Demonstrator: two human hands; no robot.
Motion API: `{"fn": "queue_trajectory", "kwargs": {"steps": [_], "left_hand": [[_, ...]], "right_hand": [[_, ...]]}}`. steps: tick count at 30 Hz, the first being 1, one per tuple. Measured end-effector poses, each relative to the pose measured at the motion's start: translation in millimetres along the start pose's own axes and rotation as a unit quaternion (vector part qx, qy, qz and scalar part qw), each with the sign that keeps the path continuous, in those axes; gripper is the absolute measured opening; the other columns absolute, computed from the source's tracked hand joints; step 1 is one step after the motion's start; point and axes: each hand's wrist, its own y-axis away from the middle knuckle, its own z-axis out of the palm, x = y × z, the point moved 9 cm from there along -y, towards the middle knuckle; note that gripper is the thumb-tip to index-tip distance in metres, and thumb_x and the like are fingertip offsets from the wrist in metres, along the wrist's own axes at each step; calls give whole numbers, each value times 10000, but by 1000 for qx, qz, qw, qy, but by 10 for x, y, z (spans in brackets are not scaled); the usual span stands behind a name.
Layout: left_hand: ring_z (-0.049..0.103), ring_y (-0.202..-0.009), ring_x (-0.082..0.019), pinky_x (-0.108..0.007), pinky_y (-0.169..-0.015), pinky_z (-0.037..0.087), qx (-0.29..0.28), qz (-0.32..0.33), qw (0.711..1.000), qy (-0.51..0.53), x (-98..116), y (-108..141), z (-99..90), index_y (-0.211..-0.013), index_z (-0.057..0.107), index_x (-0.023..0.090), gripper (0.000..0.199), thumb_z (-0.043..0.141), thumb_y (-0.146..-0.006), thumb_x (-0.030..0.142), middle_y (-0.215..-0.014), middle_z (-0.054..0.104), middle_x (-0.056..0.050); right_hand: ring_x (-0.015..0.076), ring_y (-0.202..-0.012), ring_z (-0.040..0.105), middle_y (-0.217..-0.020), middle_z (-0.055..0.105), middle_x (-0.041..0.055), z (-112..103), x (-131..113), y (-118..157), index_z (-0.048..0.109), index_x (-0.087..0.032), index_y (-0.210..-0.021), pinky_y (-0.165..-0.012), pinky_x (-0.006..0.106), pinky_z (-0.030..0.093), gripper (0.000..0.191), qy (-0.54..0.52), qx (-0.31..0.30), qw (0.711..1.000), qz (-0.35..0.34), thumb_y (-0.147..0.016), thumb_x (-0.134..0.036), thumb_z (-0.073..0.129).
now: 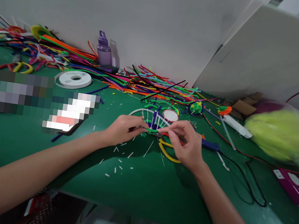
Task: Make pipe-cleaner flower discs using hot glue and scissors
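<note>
My left hand [128,129] pinches the left end of a green pipe cleaner [152,130], and my right hand [187,142] pinches it near its right end. The green strand belongs to, or lies against, a craft piece with a white curved band [140,110], thin white spokes and a dark blue pipe cleaner [154,116]. Yellow-and-red scissors handles [169,154] lie below my right hand, partly hidden by it. To its right is a blue tool, seemingly a glue gun [210,145], with a black cord. Small white clippings [121,162] are scattered in front of my left hand.
Bundles of coloured pipe cleaners [69,47] lie along the wall, around a purple bottle [104,51]. A white ribbon spool [75,79] and a blurred-out phone-like object [72,113] are to the left. Right are a yellow-green bagged bundle [284,130] and a magenta box [294,188].
</note>
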Motion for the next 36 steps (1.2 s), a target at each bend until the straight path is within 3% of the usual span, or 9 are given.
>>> {"fn": "queue_trajectory", "kwargs": {"steps": [12, 29, 31, 36], "left_hand": [[502, -526, -61, -222, -695, 517, 3, 1, 1000, 7, 7, -3, -4, -857, 635, 149, 122, 538, -845, 221, -616, 598, 10], [477, -525, -58, -201, -650, 485, -9, -5, 1000, 9, 17, -16, -3, -864, 630, 154, 119, 527, -851, 213, -609, 578, 16], [464, -518, -59, -196, -613, 468, -6, -8, 1000, 14, 16, -15, -9, -861, 630, 155, 118, 530, -850, 217, -587, 557, 22], [424, -493, -59, -191, -530, 404, 9, -50, 998, 42, -50, -19, -31, -839, 643, 159, 126, 554, -836, 248, -542, 507, 35]], "right_hand": [[171, -834, 679, -861, 694, 22, 14, -59, 4, 468, -226, -918, -708, 302, 522, 135, 33, -6, 999, -28, -821, -132, 473], [132, -815, 661, -896, 660, 13, 17, -122, 14, 497, -221, -968, -635, 235, 514, 209, 49, -3, 996, -78, -812, -82, 489], [148, -824, 656, -916, 653, 22, -29, -111, 10, 514, -221, -953, -632, 256, 513, 187, 48, 21, 996, -68, -813, -96, 499], [162, -775, 639, -836, 643, 24, -287, 25, 2, 511, -205, -864, -625, 286, 508, 57, 37, 146, 989, -3, -826, -175, 541]]}}
